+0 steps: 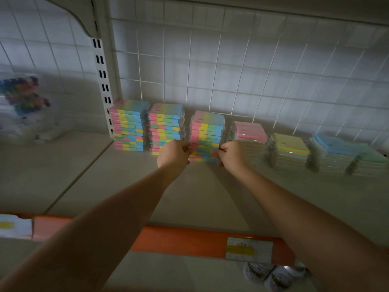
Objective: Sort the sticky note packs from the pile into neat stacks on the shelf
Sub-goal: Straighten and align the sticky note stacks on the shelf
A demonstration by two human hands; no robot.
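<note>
A stack of multicolour sticky note packs [207, 133] stands at the back of the shelf [200, 197], third from the left. My left hand [173, 154] grips its lower left side and my right hand [231, 154] grips its lower right side. Two similar striped stacks, one at the upright [128, 127] and one beside it [165, 127], stand to its left. To the right are lower stacks topped pink [250, 131], yellow [292, 144], blue [332, 144] and green [372, 160].
A white wire grid [231, 76] backs the shelf. A slotted white upright [103, 85] stands left of the stacks. A bag of coloured items [23, 102] sits on the neighbouring shelf at left. An orange price rail [189, 239] edges the front, with bottles [271, 275] below.
</note>
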